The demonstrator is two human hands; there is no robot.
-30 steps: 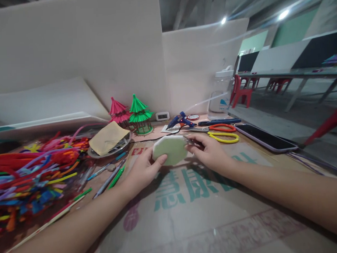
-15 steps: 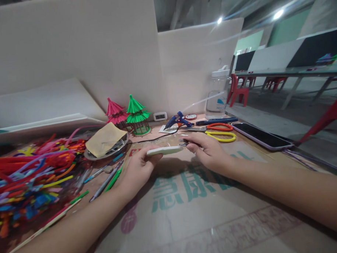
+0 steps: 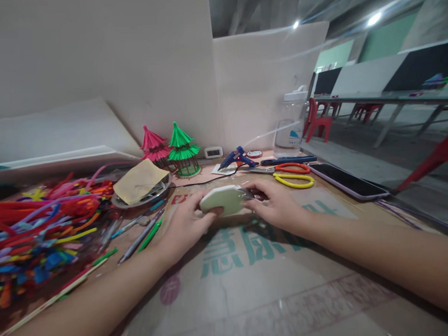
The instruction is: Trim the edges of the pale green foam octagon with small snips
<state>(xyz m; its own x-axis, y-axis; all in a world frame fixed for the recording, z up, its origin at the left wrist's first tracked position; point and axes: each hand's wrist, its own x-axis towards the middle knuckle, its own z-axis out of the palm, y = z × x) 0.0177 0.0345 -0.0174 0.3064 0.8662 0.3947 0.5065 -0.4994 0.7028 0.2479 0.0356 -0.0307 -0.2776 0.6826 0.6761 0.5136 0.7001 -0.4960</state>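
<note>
My left hand grips the left edge of a pale green, flat, many-sided foam piece, thumb on top, holding it just above the cardboard sheet covering the table. My right hand is closed at the piece's right edge, pinching a small dark tool I cannot make out. The piece is tilted, its face partly toward me.
A heap of coloured pipe cleaners fills the left. Pens, a metal dish with yellow paper, two small paper pavilions, a glue gun, scissors, a phone and a jar lie behind.
The foam piece went from facing me to edge-on, and now tilts partly back toward me, lower over the cardboard. Both hands stayed on it.
</note>
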